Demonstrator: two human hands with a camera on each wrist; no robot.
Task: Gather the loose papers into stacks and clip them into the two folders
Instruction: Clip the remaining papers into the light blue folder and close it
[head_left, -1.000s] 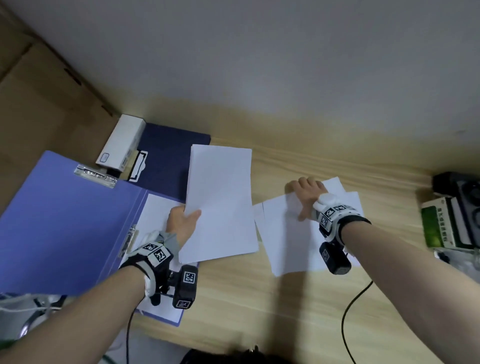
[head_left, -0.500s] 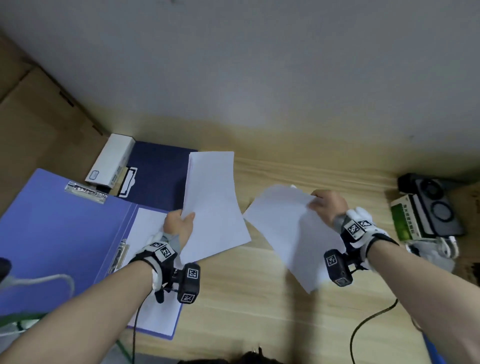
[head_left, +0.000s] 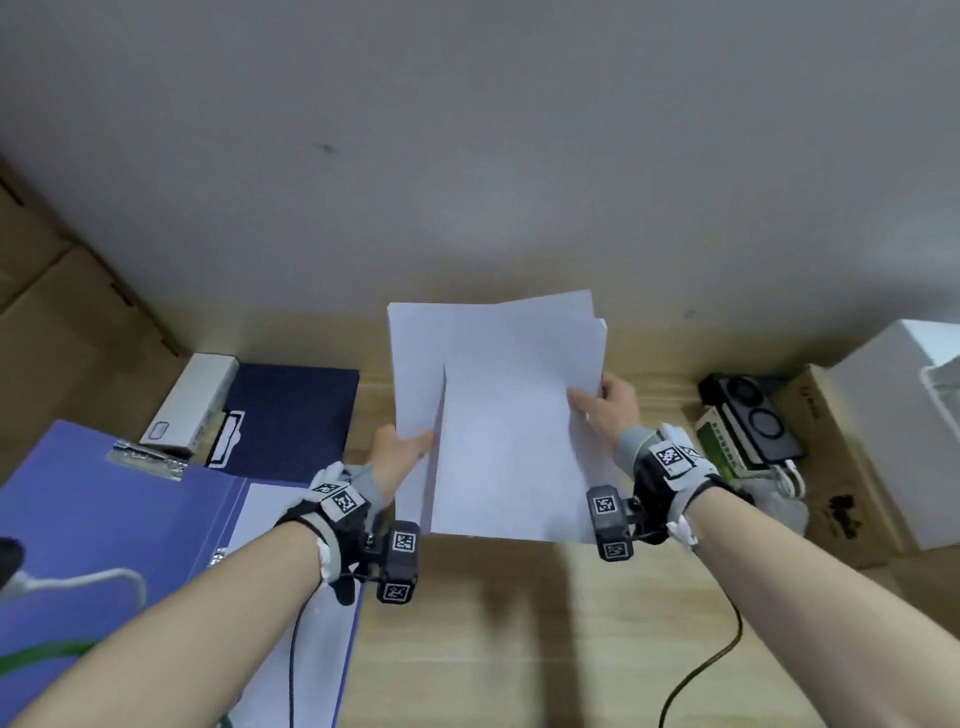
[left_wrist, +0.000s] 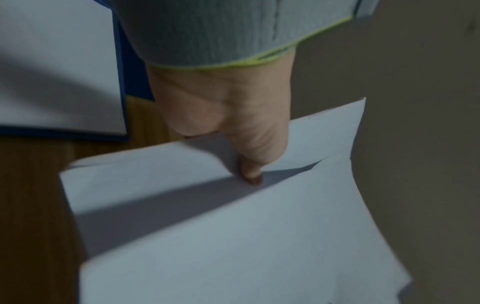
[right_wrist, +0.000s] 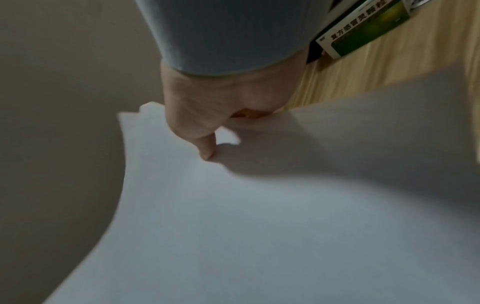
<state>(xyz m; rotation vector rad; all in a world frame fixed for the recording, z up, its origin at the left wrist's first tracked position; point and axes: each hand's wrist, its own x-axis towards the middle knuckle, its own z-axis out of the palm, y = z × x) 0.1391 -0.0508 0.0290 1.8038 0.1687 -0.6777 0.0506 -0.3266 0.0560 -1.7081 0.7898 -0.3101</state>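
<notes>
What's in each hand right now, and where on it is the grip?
Left hand pinches one batch of papers at its left edge; right hand pinches the overlapping batch at its right edge.

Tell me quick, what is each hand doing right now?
Left hand: grips the left batch of white papers, thumb on top.
Right hand: grips the right batch of white papers, thumb on top.

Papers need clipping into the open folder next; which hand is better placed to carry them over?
Probably left: the left hand already pinches the papers beside the open folder; the right hand is farther.
</notes>
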